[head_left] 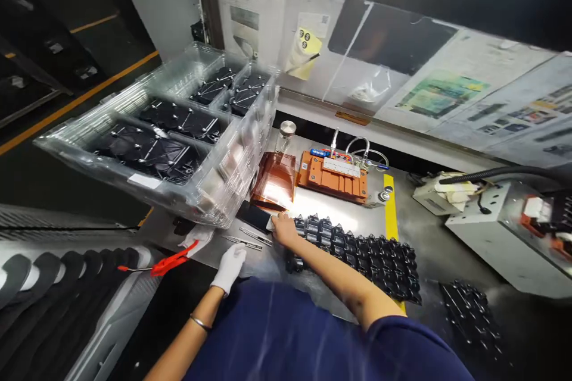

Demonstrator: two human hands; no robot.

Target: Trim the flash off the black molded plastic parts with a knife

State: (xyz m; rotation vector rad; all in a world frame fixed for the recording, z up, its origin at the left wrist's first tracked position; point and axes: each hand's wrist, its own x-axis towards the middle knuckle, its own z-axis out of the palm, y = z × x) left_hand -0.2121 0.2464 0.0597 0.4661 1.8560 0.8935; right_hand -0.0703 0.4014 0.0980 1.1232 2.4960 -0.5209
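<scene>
My right hand [283,229] is bare and rests on the steel bench [214,256]. Its fingertips touch a white strip at the edge of a flat black panel [254,217]. Whether it grips them is hard to tell. Just right of that hand lies a black moulded tray of small parts [353,256], close to my forearm. My left hand [230,268] wears a white glove and holds nothing visible. It is near two steel tweezers [245,241]. A red-handled tool [174,261] and a white cloth [196,238] lie to its left.
A clear plastic tray [236,161] of black parts stands at the back left. Behind my hands are an amber sheet [273,181], an orange fixture [333,175] and a glass jar [286,137]. Grey equipment boxes [491,232] stand right; a conveyor [53,274] runs left.
</scene>
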